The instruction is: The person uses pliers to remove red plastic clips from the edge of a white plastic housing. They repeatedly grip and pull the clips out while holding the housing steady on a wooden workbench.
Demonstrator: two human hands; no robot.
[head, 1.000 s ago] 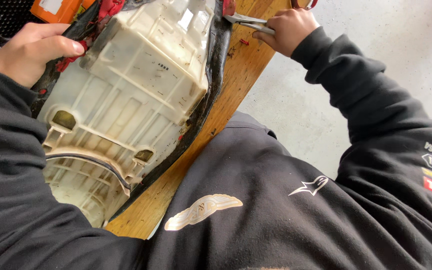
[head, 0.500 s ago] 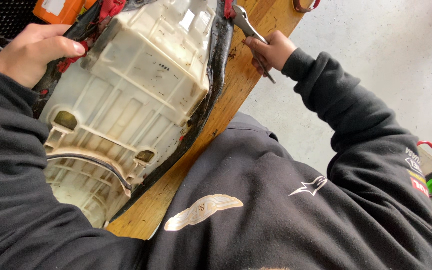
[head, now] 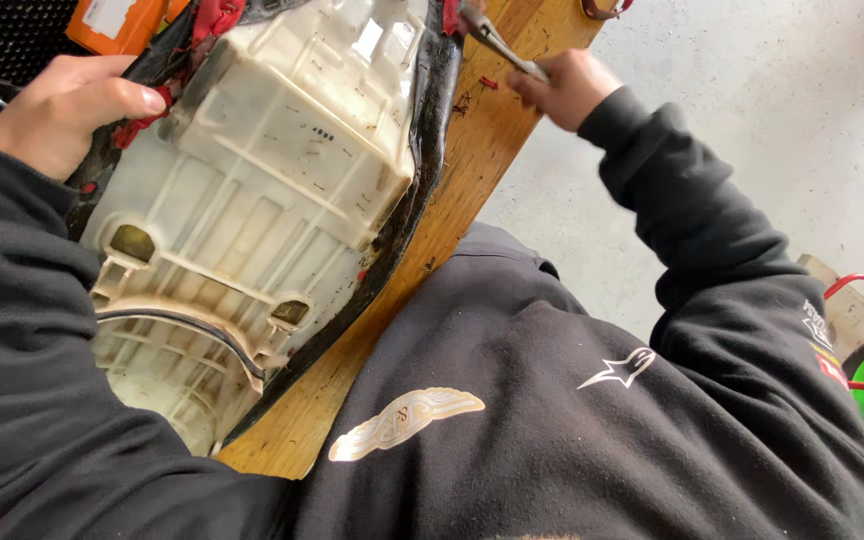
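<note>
Head view, pliers (head: pixel 497 42) in right hand (head: pixel 562 88) grip, beside seat base (head: pixel 252 200)

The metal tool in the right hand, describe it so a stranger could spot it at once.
Start at the wooden bench with the big cream plastic seat base lying upside down on it. At the base's top right edge, the right hand holds slim grey pliers. They are the only bare metal tool there, their tip at the seat's black edge.

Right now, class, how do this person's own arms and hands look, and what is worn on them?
Both hands are bare: left hand, right hand. Long black sweatshirt sleeves reach the wrists. The right sleeve carries small coloured patches near the shoulder.
</note>
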